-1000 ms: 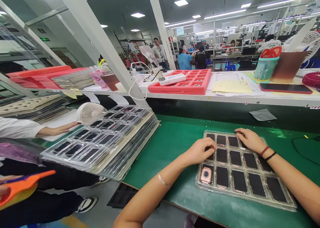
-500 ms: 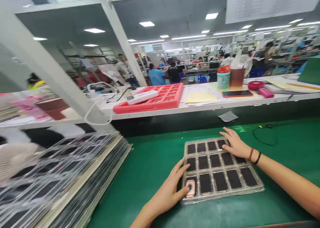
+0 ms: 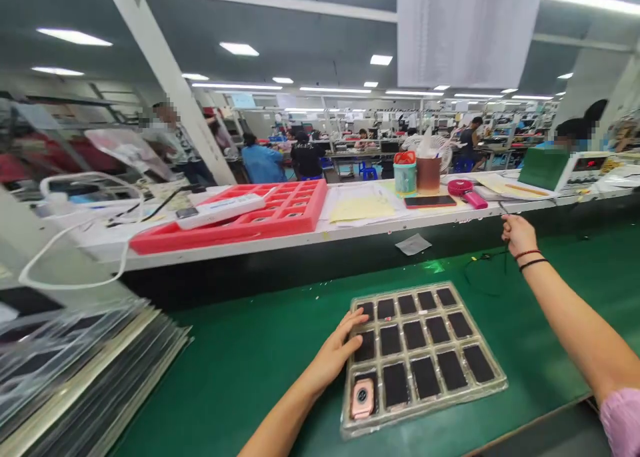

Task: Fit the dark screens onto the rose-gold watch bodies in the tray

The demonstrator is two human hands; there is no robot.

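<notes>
Right hand (image 3: pixel 517 235) now off tray, lifted to far bench edge (image 3: pixel 350 233), fingers curled narrow beside black cable (image 3: pixel 484 265); whether they hold anything, you can't tell. Your left hand (image 3: pixel 333 357) stays at left edge of plastic tray (image 3: pixel 425 409), fingers spread wide, touching it. Tray on green mat (image 3: pixel 240 377), pink watch (image 3: pixel 362 399) in near left corner.

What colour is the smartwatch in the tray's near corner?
The smartwatch is rose-pink, best seen in the head view.
</notes>
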